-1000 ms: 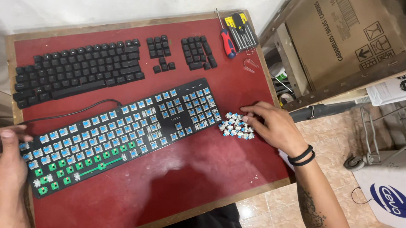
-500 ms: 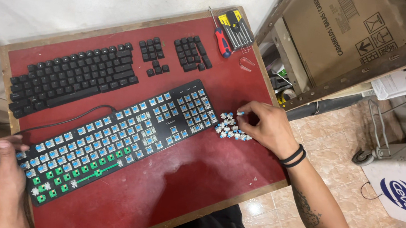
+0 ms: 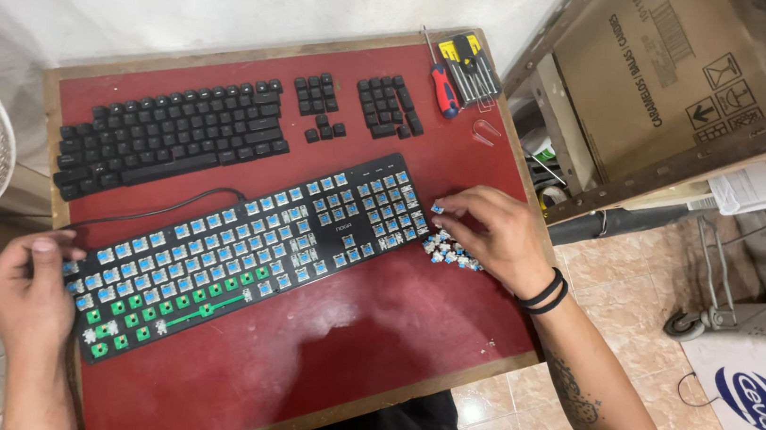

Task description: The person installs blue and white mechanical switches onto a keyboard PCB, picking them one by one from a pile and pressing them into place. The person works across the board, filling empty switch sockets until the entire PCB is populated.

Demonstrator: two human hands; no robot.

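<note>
— Head view: where's the keyboard [image 3: 237, 252]?

— Lying slantwise on the red table [image 3: 370, 337], caps off. The left hand [image 3: 29, 287] grips its left end, fingers closed around the edge.

— And the right hand [image 3: 490, 236]?

— Fingertips pinched on one small blue switch [image 3: 437, 208], just above the pile of switches [image 3: 451, 251] beside the keyboard's right end.

Stripped keyboard [image 3: 236, 257] lies diagonally mid-table [image 3: 369, 346]. Left hand [image 3: 29, 287] grips its left end near the table's left edge; right hand [image 3: 490, 236] pinches one blue switch [image 3: 438, 208] above a loose pile [image 3: 450, 251] — right edge. Removed black keycaps [image 3: 174, 131] along the far edge.
</note>
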